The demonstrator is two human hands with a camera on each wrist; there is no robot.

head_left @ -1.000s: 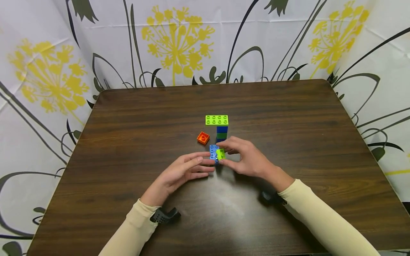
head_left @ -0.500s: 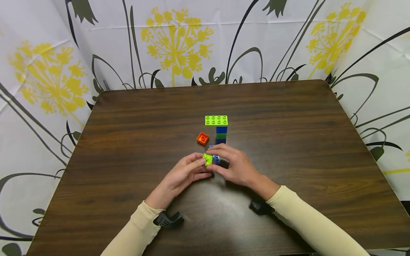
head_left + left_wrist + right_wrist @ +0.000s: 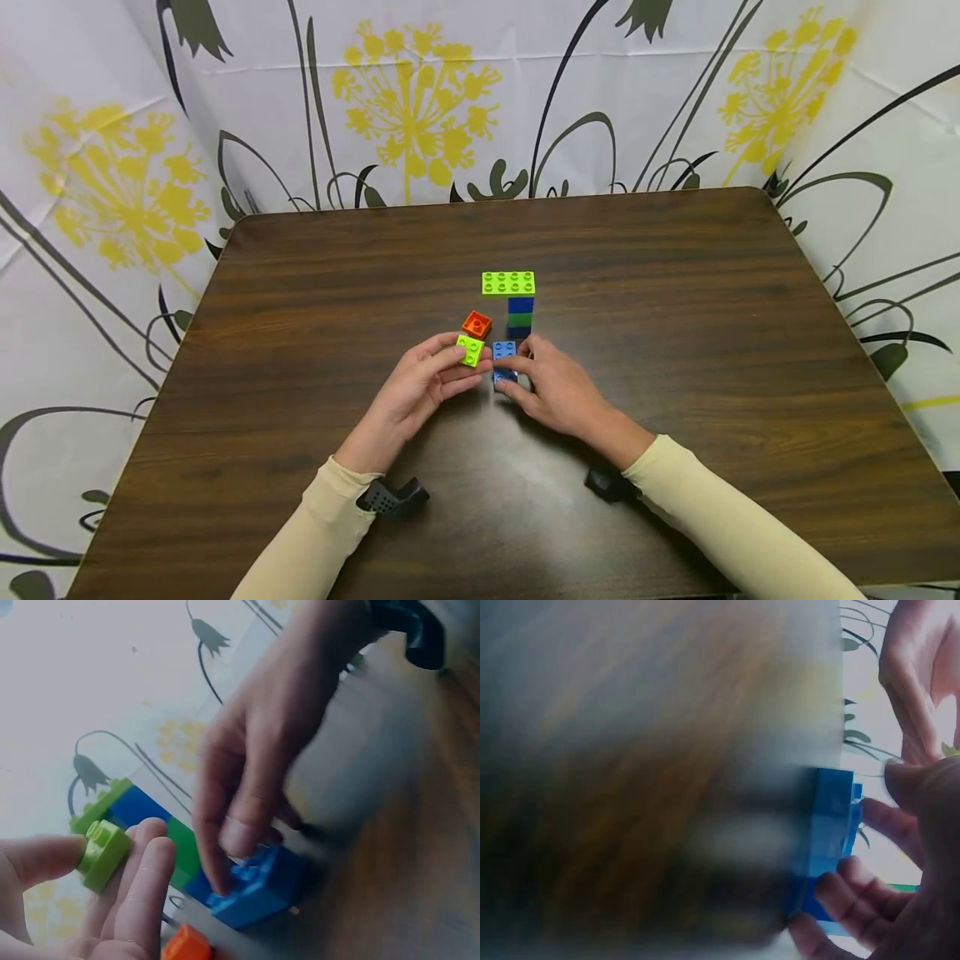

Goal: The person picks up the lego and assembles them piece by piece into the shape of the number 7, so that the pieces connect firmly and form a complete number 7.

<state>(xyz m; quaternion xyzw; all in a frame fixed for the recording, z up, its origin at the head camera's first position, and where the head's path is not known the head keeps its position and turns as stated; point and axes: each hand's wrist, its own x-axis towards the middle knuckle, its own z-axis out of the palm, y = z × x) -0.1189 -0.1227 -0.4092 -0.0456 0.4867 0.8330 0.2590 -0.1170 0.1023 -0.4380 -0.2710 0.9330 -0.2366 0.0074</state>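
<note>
My left hand (image 3: 408, 383) pinches a small lime-green building brick (image 3: 470, 351) between thumb and fingers, studs facing up in the head view. To its right, a longer blue brick (image 3: 504, 347) lies on the table, studs up. My right hand (image 3: 562, 387) reaches over that blue brick, with the index fingertip at its studs and the thumb apart from it in the right wrist view. Part of the blue brick (image 3: 259, 892) is hidden under these fingers. Just beyond the held brick sits a loose orange brick (image 3: 477, 324).
Behind the blue brick stands a tower of blue and green (image 3: 521, 320) bricks. Its top is a long lime-green brick (image 3: 508, 283) that overhangs to the left. The dark wooden table (image 3: 337, 283) meets a flower-patterned curtain (image 3: 255, 92) at the back.
The small lime-green brick has passed from my right hand to my left, off the blue brick. My left hand has moved slightly forward with it; my right fingers now lie over the blue brick.
</note>
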